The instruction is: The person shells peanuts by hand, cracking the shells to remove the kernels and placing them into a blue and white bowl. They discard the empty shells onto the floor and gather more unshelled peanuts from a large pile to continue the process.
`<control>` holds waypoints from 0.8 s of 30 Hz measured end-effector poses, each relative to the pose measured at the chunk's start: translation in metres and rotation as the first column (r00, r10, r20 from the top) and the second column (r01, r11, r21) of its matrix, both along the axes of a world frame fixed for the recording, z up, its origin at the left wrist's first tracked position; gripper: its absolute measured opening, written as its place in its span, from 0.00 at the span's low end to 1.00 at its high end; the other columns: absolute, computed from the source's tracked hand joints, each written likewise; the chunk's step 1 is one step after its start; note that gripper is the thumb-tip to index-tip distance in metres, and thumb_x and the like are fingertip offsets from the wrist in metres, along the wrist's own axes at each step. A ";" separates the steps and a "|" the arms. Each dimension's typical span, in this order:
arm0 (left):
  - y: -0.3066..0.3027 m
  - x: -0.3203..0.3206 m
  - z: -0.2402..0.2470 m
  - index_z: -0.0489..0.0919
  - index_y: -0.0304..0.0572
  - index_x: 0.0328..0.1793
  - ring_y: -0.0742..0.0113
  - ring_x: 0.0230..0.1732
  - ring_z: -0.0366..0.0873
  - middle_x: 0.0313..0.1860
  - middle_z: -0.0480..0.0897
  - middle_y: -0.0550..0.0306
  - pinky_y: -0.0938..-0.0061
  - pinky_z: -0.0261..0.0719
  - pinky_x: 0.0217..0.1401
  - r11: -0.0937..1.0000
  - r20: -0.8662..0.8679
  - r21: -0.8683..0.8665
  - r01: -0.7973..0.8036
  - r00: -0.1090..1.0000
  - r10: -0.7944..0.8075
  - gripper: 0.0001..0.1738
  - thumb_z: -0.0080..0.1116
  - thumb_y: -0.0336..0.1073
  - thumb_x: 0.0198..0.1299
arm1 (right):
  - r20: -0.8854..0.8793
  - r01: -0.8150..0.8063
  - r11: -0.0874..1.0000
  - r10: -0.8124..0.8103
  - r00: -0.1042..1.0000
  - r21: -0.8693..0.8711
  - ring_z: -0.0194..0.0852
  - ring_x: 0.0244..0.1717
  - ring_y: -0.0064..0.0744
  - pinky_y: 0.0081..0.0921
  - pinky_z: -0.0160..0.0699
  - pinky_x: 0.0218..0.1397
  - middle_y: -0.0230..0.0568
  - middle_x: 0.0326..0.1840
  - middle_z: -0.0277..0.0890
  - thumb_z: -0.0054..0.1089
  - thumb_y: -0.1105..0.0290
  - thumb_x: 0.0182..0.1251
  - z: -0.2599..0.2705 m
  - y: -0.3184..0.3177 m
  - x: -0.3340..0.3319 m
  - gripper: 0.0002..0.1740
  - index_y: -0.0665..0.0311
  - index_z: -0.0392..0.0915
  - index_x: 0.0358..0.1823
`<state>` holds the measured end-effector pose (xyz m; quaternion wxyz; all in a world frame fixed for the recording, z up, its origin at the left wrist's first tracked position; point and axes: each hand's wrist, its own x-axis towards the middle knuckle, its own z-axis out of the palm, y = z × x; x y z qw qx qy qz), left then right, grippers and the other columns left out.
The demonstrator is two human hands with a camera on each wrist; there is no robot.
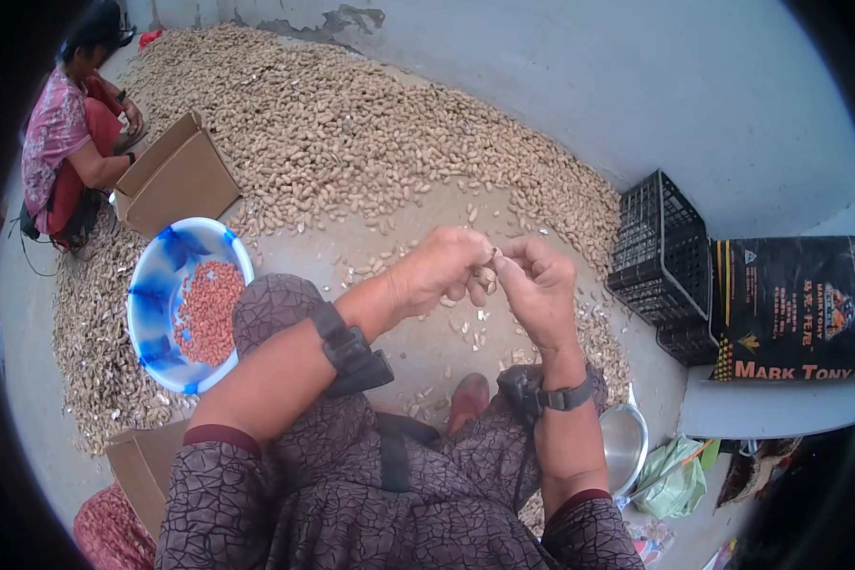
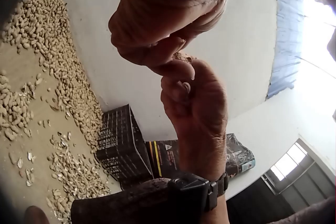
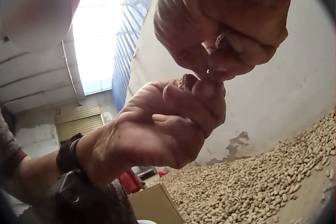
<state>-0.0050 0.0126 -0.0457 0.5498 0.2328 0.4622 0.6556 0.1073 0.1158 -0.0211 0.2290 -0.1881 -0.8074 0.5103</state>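
Observation:
Both hands meet in front of the knees in the head view, fingertips together. The left hand pinches a tan peanut, which shows as a brown bit of shell at its thumb in the right wrist view. The right hand has thumb and fingers pressed against the same spot, pinching there too. Another small brown piece sits among the right hand's curled fingers. To the left, a blue-and-white basin holds shelled pink peanuts.
A big heap of unshelled peanuts lies along the wall, with shells scattered on the floor. Another person squats at the left by a cardboard box. Black crates, a black sack and a metal pot stand right.

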 end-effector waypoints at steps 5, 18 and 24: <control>-0.001 0.003 0.003 0.73 0.36 0.33 0.69 0.22 0.79 0.24 0.77 0.56 0.87 0.64 0.13 0.999 0.018 -0.009 -0.050 0.999 0.050 0.10 0.45 0.35 0.57 | 0.025 0.009 0.998 -0.007 1.000 -0.062 0.67 0.21 0.14 0.14 0.66 0.22 0.32 0.19 0.72 0.53 0.78 0.53 0.007 -0.004 0.000 0.03 0.71 0.73 0.28; -0.003 0.001 0.010 0.73 0.35 0.35 0.66 0.31 0.80 0.31 0.79 0.50 0.81 0.69 0.22 0.986 -0.002 -0.118 -0.116 0.993 0.117 0.12 0.41 0.36 0.57 | -0.034 0.491 0.573 -0.627 0.778 0.656 0.71 0.21 0.26 0.25 0.69 0.26 0.43 0.19 0.75 0.55 0.63 0.55 0.013 0.066 0.021 0.15 0.72 0.75 0.24; -0.003 0.000 0.007 0.73 0.33 0.36 0.69 0.27 0.78 0.29 0.79 0.52 0.84 0.66 0.19 0.999 0.156 -0.024 -0.025 0.987 0.028 0.12 0.41 0.35 0.57 | 0.144 0.470 0.874 -0.485 0.863 0.128 0.63 0.13 0.25 0.22 0.60 0.17 0.43 0.16 0.71 0.47 0.49 0.61 0.022 0.069 0.024 0.27 0.72 0.74 0.30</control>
